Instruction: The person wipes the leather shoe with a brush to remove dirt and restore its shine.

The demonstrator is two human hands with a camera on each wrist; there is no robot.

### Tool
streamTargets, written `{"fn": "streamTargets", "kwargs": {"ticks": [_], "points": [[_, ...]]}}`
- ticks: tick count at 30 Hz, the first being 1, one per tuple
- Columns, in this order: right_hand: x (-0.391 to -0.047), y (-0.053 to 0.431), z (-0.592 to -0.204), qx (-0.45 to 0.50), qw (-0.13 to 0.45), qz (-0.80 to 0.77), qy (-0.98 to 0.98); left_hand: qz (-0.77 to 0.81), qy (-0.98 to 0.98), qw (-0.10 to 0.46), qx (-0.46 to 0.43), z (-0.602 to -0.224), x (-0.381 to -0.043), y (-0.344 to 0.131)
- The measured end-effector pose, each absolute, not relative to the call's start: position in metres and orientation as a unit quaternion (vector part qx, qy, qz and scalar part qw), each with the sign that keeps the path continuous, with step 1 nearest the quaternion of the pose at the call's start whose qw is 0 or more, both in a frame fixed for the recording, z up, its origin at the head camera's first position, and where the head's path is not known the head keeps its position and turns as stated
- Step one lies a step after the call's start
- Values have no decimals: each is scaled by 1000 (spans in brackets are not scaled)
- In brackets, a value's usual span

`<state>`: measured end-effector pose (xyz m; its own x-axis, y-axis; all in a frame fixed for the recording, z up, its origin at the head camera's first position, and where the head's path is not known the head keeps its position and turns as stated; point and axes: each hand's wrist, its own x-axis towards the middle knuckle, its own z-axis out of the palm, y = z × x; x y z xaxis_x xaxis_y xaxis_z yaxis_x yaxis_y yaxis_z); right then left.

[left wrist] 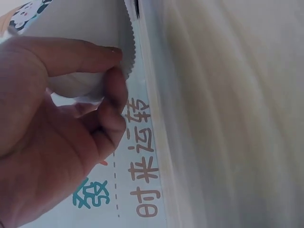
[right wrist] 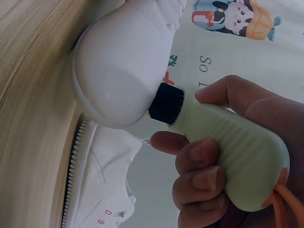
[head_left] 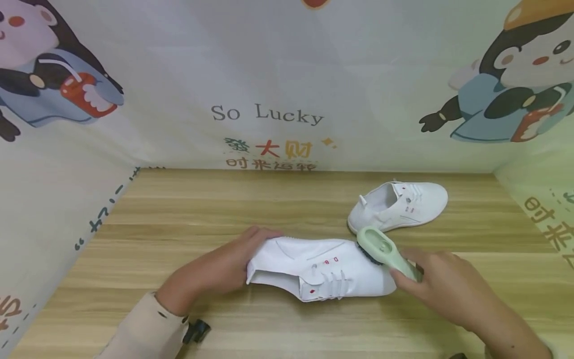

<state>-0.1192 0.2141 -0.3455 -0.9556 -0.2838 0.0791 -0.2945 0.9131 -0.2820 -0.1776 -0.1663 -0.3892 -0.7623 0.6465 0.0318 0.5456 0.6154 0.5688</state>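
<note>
A white lace-up sneaker (head_left: pixel 367 279) lies over the table with its toe to the right and its opening turned toward me. My left hand (head_left: pixel 233 264) grips its heel; in the left wrist view, the thumb and fingers (left wrist: pixel 90 57) pinch the sole edge (left wrist: pixel 129 38). In my right hand (head_left: pixel 448 284) is a pale green shoe brush (head_left: pixel 381 245), fingers curled round its ribbed handle (right wrist: pixel 237 152). Its dark bristles (right wrist: pixel 166 103) touch the toe part of the sneaker. An orange cord (right wrist: pixel 285 199) hangs from the handle's end.
The second white sneaker (head_left: pixel 428 204) stands behind, toward the right, close to the brush head. The wood-grain table (head_left: pixel 188 199) meets a printed cloth backdrop (head_left: pixel 381 99) at the back and both sides. A small black object (head_left: pixel 196 331) sits by my left sleeve.
</note>
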Motion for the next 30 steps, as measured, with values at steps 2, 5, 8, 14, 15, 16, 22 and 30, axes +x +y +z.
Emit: {"fn": "streamTargets", "kwargs": {"ticks": [2, 5, 8, 14, 15, 16, 22, 30], "points": [[-119, 215, -345, 151, 22, 145, -977, 289, 889, 97, 342, -389, -178, -169], [-119, 216, -344, 152, 20, 145, -977, 291, 883, 116, 349, -388, -180, -174], [-118, 216, -343, 151, 17, 145, -978, 297, 880, 135, 344, -388, -182, -177], [-115, 215, -343, 159, 20, 143, -977, 327, 875, 174, 312, -386, -187, -177], [-115, 215, -344, 161, 20, 143, -976, 331, 875, 179, 305, -385, -188, -177], [-114, 215, -344, 163, 21, 143, -976, 333, 875, 182, 300, -385, -188, -176], [-114, 214, -345, 162, 16, 141, -977, 339, 877, 185, 286, -382, -188, -176], [-115, 216, -342, 177, 33, 136, -974, 336, 878, 185, 286, -381, -190, -175]]}}
